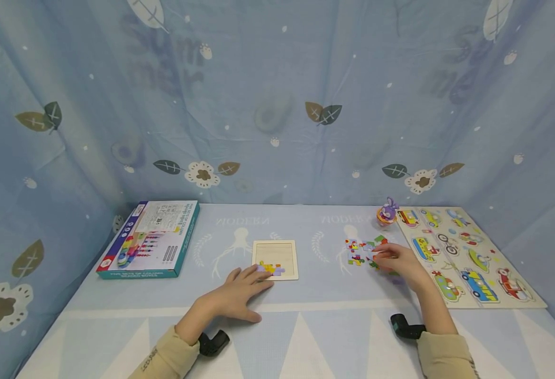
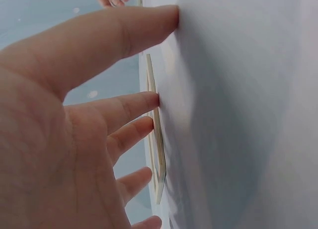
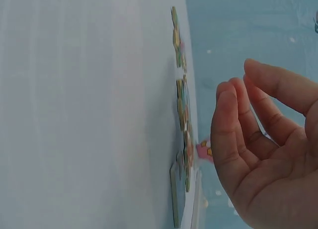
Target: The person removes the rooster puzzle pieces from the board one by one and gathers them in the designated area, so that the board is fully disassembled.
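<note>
My left hand [image 1: 239, 295] lies spread out at the near left corner of a square wooden puzzle tray [image 1: 296, 260]. In the left wrist view its fingertips [image 2: 151, 99] rest along the edge of the tray. A few joined yellow and purple jigsaw pieces [image 1: 270, 268] fill part of the tray's near side. Over a cluster of colourful jigsaw pieces [image 1: 355, 252] on the right hovers my right hand [image 1: 398, 260]. Its fingers and thumb are loosely bent, with nothing visible between them in the right wrist view; the hand covers some pieces in the head view.
At the left back lies a boxed bead toy set [image 1: 151, 239]. A wooden board with vehicle pictures [image 1: 467, 252] lies on the right, and a small purple rabbit figure [image 1: 388, 211] stands by its far corner. Blue patterned curtain [image 1: 277, 105] hangs behind the table.
</note>
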A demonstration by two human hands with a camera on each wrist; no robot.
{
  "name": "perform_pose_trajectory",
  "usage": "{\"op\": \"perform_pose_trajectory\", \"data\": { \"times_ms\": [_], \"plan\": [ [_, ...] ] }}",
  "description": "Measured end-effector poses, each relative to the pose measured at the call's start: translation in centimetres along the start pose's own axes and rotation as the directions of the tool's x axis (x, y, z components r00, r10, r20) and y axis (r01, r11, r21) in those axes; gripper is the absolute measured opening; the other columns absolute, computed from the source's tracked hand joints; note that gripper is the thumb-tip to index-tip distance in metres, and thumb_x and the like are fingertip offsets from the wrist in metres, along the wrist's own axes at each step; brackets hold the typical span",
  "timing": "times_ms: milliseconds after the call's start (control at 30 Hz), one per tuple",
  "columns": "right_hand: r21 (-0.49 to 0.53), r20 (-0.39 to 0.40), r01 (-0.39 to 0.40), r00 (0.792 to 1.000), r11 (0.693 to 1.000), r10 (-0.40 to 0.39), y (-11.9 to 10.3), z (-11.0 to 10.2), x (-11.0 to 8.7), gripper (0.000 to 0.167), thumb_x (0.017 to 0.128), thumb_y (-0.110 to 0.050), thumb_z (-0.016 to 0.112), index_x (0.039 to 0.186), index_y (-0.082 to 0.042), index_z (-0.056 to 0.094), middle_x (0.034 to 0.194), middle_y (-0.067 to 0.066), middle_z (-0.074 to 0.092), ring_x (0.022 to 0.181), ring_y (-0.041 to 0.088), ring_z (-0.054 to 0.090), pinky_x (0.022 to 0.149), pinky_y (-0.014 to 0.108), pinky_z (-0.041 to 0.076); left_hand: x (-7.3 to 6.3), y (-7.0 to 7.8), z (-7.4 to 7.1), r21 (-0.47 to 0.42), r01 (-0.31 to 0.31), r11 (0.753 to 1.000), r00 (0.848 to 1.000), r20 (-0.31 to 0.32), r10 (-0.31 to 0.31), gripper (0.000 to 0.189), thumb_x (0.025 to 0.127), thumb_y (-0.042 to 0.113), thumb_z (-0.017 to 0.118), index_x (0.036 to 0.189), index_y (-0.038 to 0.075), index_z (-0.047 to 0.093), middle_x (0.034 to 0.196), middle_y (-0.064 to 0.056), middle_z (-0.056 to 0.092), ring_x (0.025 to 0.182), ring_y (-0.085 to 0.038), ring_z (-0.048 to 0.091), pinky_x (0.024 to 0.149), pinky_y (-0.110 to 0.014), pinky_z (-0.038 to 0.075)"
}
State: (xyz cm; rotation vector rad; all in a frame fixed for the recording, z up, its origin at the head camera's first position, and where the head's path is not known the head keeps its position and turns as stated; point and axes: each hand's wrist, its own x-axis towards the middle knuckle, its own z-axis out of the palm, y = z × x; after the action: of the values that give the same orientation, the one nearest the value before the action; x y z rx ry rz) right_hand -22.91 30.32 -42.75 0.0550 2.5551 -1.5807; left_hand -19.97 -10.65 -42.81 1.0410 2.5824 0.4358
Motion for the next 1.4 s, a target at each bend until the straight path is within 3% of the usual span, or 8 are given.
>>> {"op": "perform_pose_trajectory", "data": {
  "times_ms": [367,600,833,1167,1400],
  "plan": [
    [-0.001,0.019,-0.013,1.000,1.000,0.013,-0.7,1.0,0.2,0.045,0.086,-0.014,0.065,0.123,0.007,0.051,0.097,0.008,0.063,0.083,0.013,0.061,0.072,0.028,0.050,-0.2,-0.1,-0.4,-0.026,0.002,1.000,1.000,-0.024,-0.002,0.075,0.078,0.034,0.070,0.141,0.011,0.038,0.149,-0.007,0.030,0.140,-0.035,0.013,0.105,-0.063,0.008],
    [0.027,0.035,0.016,0.999,1.000,-0.017,-1.1,1.6,0.5,0.041,0.086,-0.004,0.060,0.123,0.008,0.050,0.099,0.010,0.062,0.082,0.010,0.060,0.073,0.029,0.051,-0.7,-0.6,-0.9,-0.051,0.075,0.996,0.996,-0.042,-0.078,0.075,0.078,0.032,0.069,0.142,0.008,0.036,0.150,-0.011,0.027,0.139,-0.037,0.012,0.106,-0.063,0.005],
    [0.023,0.046,0.019,0.999,1.000,-0.020,-1.8,2.2,0.9,0.041,0.086,-0.011,0.063,0.122,0.005,0.052,0.097,0.009,0.061,0.081,0.013,0.060,0.071,0.031,0.049,-0.8,-0.9,-1.0,-0.051,0.098,0.994,0.994,-0.050,-0.101,0.072,0.078,0.032,0.069,0.140,0.009,0.040,0.148,-0.009,0.032,0.139,-0.037,0.013,0.106,-0.062,0.004],
    [0.094,0.081,0.092,0.992,0.991,-0.100,-3.5,3.9,1.5,0.043,0.083,-0.008,0.065,0.120,0.008,0.052,0.094,0.005,0.061,0.078,0.012,0.057,0.065,0.032,0.046,-0.6,-1.1,-0.9,-0.026,0.119,0.993,0.992,-0.041,-0.120,0.071,0.078,0.033,0.069,0.140,0.011,0.041,0.148,-0.006,0.033,0.138,-0.035,0.020,0.106,-0.061,0.006],
    [0.090,0.087,0.121,0.988,0.988,-0.129,-4.6,5.6,2.0,0.040,0.084,-0.007,0.064,0.120,0.008,0.052,0.095,0.009,0.062,0.080,0.014,0.058,0.072,0.036,0.050,-0.5,-1.1,-0.8,-0.044,0.127,0.991,0.991,-0.035,-0.129,0.070,0.078,0.032,0.069,0.138,0.010,0.043,0.148,-0.007,0.033,0.137,-0.035,0.021,0.106,-0.062,0.008]
  ]
}}
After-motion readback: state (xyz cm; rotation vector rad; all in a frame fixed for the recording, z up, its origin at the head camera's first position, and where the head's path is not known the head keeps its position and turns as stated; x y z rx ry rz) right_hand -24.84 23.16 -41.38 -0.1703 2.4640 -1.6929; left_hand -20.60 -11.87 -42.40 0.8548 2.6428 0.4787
